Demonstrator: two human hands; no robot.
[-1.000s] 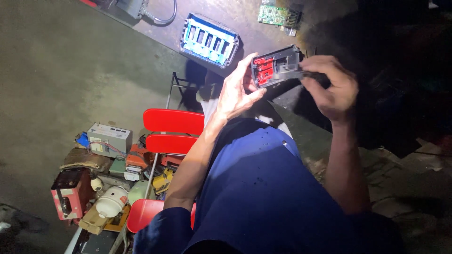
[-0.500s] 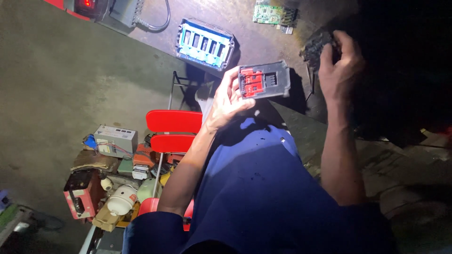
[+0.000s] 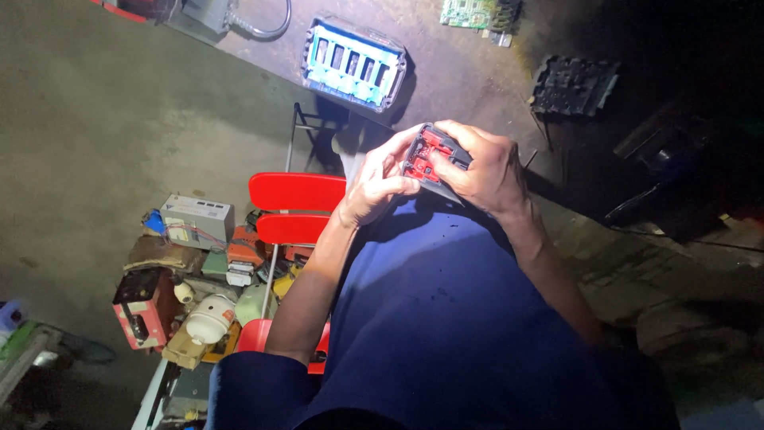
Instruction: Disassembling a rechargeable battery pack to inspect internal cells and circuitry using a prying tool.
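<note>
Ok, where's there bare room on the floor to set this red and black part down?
Bare concrete floor lies left of the blue-celled case, above the junk pile. A smaller bare patch lies between that case and the black cover. The pile beside the red chair is crowded.

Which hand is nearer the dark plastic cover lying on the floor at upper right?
Right. The right hand holds the red and black part just below-left of the cover; the left hand is farther left.

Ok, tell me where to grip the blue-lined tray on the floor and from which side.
Grip the blue-lined tray across its two long dark rim edges, coming straight down from above. It lies flat, open side up, with bare floor along both long sides; the thin inner dividers look like poor holds.
</note>
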